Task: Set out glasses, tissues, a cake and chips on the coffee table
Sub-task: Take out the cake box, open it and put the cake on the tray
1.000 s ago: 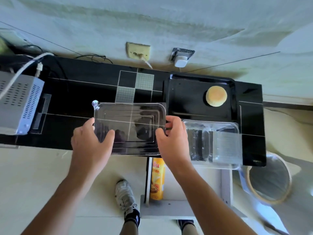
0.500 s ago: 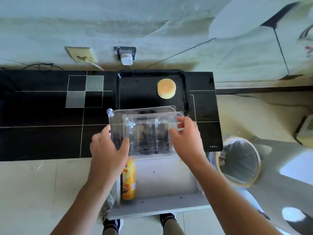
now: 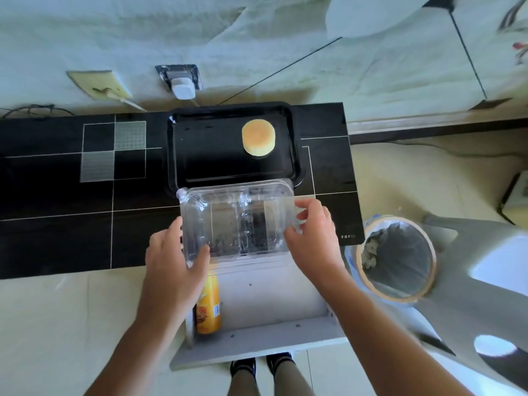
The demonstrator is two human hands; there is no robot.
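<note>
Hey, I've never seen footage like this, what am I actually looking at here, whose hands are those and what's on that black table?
There is no machine here. A person wears a camera on the head, looking down, so you see their own two bare arms and, at the bottom, their shoes. The left hand and the right hand each have a grip on one side of an empty clear plastic clamshell container, held over the near edge of the black coffee table. On the table sits a black tray with one small round cake on it. Below, a yellow chips can lies on a grey shelf, and a lined waste bin stands at the right.
</note>
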